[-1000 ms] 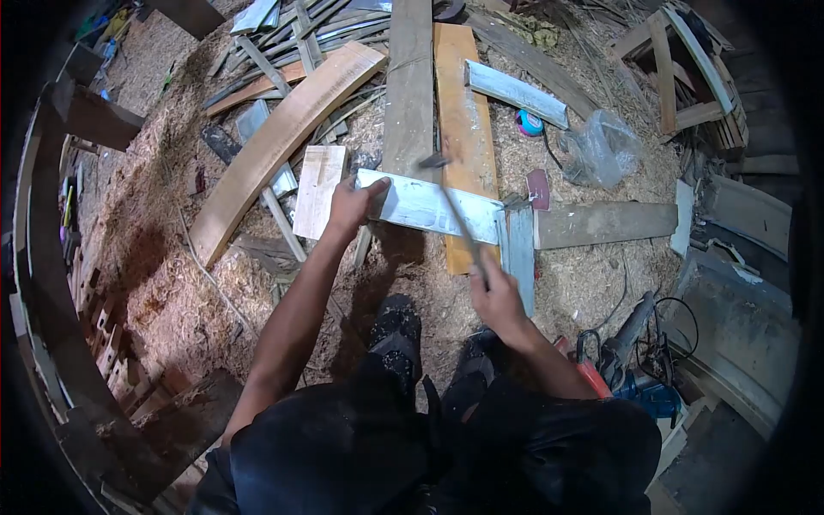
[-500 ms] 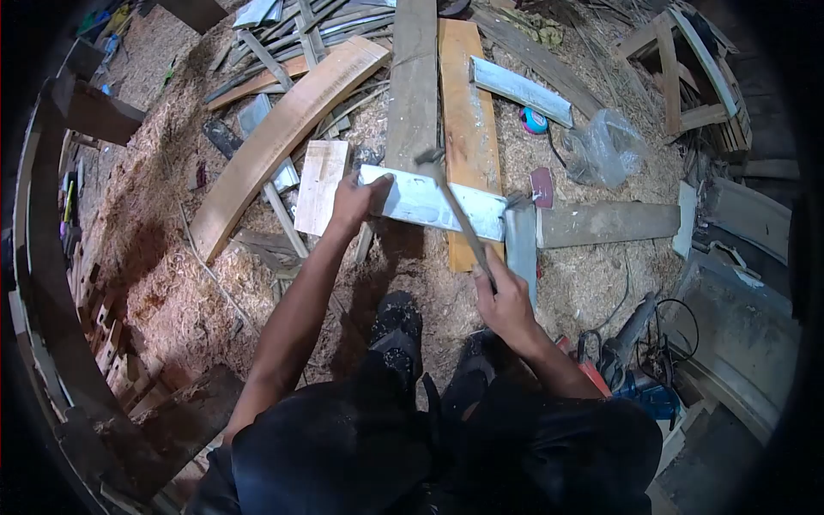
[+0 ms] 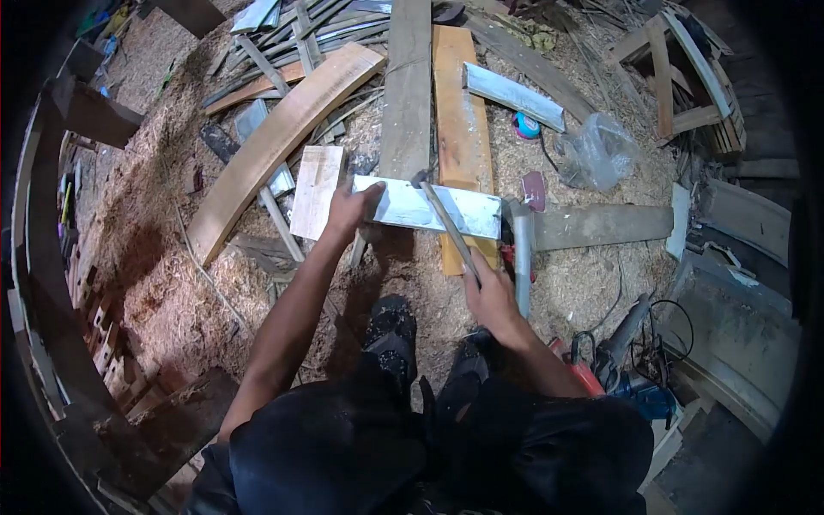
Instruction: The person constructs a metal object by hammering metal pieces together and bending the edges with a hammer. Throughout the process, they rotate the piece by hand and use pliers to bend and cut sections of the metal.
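My left hand (image 3: 348,210) grips the left end of a white-painted board (image 3: 396,202), thumb on top. A hammer (image 3: 449,225) is held by its handle in my right hand (image 3: 493,296). Its head lies over the board's upper edge near the middle; whether it touches cannot be told. At the board's right end stands a pale narrow strip (image 3: 522,257), close to my right hand. A light wooden block (image 3: 318,190) is beside my left hand. Under the board, an orange-brown plank (image 3: 462,112) and a grey plank (image 3: 406,94) stretch away from me.
A curved wooden piece (image 3: 283,146) lies at left on the shavings. Farther right are another white-painted piece (image 3: 515,96), a blue tape measure (image 3: 526,126), a clear plastic bag (image 3: 598,153) and a grey board (image 3: 601,227). A corded power tool (image 3: 631,343) sits near my right leg.
The hammer head has come down towards the board, and my right hand has shifted slightly left. The pale strip at the board's right end has changed its tilt. My left hand keeps its grip.
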Tool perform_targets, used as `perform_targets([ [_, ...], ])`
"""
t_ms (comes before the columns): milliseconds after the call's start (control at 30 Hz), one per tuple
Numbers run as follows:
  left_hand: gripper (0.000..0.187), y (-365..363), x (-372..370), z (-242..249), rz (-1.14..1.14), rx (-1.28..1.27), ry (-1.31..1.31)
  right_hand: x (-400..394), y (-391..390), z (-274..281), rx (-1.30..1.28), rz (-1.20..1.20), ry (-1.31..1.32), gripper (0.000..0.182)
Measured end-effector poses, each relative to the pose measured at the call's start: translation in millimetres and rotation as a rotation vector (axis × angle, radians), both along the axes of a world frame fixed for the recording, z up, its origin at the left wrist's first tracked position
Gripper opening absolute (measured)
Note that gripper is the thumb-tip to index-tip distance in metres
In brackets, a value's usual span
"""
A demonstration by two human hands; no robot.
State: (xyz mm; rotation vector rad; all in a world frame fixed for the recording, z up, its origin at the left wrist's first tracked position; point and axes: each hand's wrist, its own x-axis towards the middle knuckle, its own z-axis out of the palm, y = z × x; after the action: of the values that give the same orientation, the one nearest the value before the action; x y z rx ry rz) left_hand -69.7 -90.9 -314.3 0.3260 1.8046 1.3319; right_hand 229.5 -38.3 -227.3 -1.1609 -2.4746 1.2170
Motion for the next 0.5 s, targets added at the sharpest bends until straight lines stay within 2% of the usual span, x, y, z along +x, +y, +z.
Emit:
perform_targets([
  [67,0.031,2,0,13,0.014,-0.036,0.03,-5,4,3,0.116,-0.04,0.241,0.044],
  [100,0.031,2,-2,9,0.024,-0.018,0.01,-4,1,8,-0.011,-0.154,0.218,0.044],
  [200,0.034,6,-6,12,-0.024,0.043,-0.005,-9,-4,7,0.108,-0.09,0.184,0.042],
  [233,0.035,6,-6,8,-0.002,0.046,0.005,-13,-1,15,-0.057,-0.029,-0.153,0.043],
  [333,0.04,2,-9,-36,0.045,0.077,0.07,-9,5,0,0.146,-0.041,0.29,0.041],
  [400,0.042,4,-4,12,-0.006,-0.072,0.018,-18,-2,27,0.092,-0.177,0.343,0.041],
  [433,0.041,5,-5,14,-0.018,-0.091,0.028,-14,-6,23,0.047,-0.177,0.27,0.041],
  [500,0.04,5,-11,-5,-0.007,0.007,0.05,-18,4,25,0.03,-0.019,0.098,0.041],
])
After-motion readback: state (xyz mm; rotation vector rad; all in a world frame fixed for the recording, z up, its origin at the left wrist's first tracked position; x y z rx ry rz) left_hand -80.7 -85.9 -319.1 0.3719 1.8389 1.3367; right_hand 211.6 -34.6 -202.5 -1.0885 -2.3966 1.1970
